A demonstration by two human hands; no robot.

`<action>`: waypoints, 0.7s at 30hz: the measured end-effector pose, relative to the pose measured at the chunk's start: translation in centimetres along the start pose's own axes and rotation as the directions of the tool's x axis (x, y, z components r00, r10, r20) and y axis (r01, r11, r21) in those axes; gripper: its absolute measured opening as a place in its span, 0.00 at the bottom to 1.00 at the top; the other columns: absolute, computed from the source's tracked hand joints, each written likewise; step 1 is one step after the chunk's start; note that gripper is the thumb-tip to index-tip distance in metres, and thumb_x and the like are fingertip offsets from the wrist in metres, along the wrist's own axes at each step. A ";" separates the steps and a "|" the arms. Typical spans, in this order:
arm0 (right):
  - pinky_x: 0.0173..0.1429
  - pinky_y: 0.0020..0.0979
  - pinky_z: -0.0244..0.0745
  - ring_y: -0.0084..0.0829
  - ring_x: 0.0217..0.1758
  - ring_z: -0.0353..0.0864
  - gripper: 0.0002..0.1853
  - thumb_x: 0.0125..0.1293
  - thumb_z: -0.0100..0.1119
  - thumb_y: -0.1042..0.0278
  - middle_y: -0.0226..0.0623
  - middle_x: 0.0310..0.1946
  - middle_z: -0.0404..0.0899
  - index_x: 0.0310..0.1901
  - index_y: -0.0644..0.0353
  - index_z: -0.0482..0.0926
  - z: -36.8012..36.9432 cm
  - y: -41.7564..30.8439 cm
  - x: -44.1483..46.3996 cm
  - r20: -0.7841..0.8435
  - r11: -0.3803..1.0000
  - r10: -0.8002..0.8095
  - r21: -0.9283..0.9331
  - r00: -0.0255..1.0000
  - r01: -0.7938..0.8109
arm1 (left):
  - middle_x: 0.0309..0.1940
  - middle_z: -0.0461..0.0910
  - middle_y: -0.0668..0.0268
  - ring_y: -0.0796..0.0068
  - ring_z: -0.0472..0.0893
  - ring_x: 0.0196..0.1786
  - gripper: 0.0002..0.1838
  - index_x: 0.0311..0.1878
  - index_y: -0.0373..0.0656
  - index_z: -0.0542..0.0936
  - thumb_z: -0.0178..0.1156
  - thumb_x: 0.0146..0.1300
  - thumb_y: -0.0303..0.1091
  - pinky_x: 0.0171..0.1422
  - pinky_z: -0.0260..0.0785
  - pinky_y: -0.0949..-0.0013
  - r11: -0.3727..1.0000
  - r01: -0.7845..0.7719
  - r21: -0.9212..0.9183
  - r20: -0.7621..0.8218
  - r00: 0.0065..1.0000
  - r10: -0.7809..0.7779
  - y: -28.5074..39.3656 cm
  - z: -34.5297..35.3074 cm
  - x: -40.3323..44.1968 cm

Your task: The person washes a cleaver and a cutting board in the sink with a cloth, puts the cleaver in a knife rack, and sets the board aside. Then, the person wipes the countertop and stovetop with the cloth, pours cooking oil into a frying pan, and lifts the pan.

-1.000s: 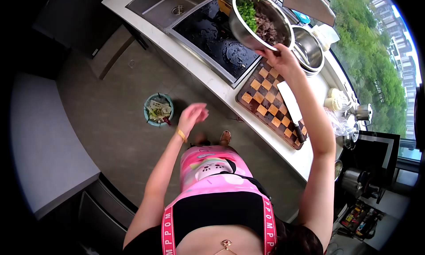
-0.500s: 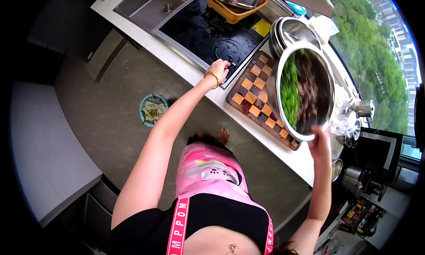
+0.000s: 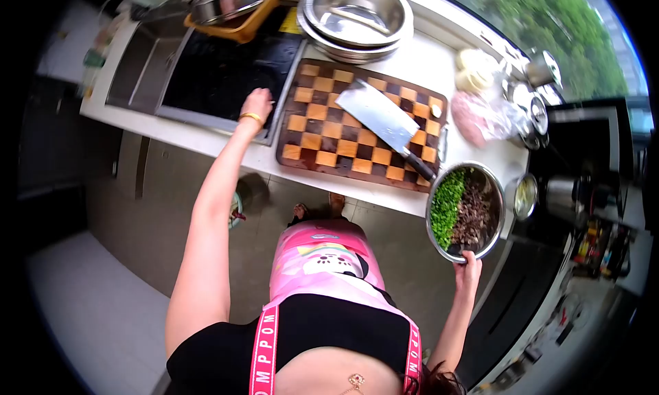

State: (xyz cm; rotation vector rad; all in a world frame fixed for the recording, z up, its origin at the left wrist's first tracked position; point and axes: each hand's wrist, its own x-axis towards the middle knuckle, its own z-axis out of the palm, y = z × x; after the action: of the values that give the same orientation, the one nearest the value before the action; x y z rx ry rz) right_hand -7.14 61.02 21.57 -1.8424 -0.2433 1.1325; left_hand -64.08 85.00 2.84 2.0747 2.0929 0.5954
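My right hand [image 3: 468, 270] grips the near rim of a steel mixing bowl [image 3: 499, 234]. Inside it, chopped green herbs [image 3: 447, 206] lie on the left and dark brown chopped bits [image 3: 475, 213] on the right. Over the black counter panel [image 3: 213, 72], my left hand [image 3: 257, 105] has its fingers curled closed; a tiny pale bit shows at the fingertips, too small to name. Between the hands lies a checkered cutting board [image 3: 322, 131]. A cleaver [image 3: 381, 115] rests flat on it, handle toward the bowl. A small white piece [image 3: 436, 111] sits near the board's right edge.
Stacked steel bowls [image 3: 357, 24] stand behind the board. An orange basket [image 3: 240, 31] holds a steel pot at the back left, near the sink [image 3: 141, 69]. Plastic bags [image 3: 480, 117] lie right of the board; a small bowl [image 3: 525, 196] stands near the mixing bowl.
My right hand has lowered the mixing bowl toward the counter's front right, uncovering the cleaver on the board. The view has turned; my left hand stays closed over the black panel.
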 end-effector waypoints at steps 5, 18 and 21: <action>0.26 0.27 0.76 0.26 0.28 0.77 0.14 0.52 0.53 0.76 0.35 0.32 0.76 0.43 0.67 0.71 -3.3 0.1 4.0 0.052 0.997 0.059 0.044 0.997 -0.061 | 0.26 0.73 0.60 0.62 0.76 0.29 0.04 0.29 0.41 0.74 0.57 0.50 0.22 0.34 0.70 0.63 0.974 0.127 -0.186 -0.171 0.972 -0.159 5.5 -2.8 -0.5; 0.28 0.25 0.79 0.26 0.30 0.78 0.14 0.52 0.53 0.77 0.35 0.33 0.75 0.43 0.65 0.71 -8.4 0.6 3.3 0.021 0.993 0.047 0.105 0.999 -0.049 | 0.29 0.78 0.56 0.59 0.79 0.36 0.05 0.33 0.41 0.80 0.57 0.53 0.26 0.42 0.72 0.62 0.780 0.486 -0.394 -0.151 0.803 -0.577 5.1 -1.1 -2.9; 0.27 0.23 0.80 0.26 0.28 0.79 0.13 0.51 0.54 0.78 0.35 0.32 0.77 0.42 0.66 0.73 -8.6 0.4 3.2 0.011 0.989 0.017 0.147 1.000 -0.019 | 0.30 0.78 0.57 0.61 0.79 0.35 0.05 0.33 0.41 0.80 0.59 0.51 0.26 0.41 0.72 0.64 0.880 0.442 -0.174 -0.266 0.839 -0.474 3.9 -0.5 -3.4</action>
State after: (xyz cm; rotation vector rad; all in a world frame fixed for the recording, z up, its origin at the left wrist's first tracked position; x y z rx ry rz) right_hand 1.31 57.45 20.59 -1.7121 -0.1452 1.1418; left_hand -60.47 81.47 4.15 1.4053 2.5372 0.9620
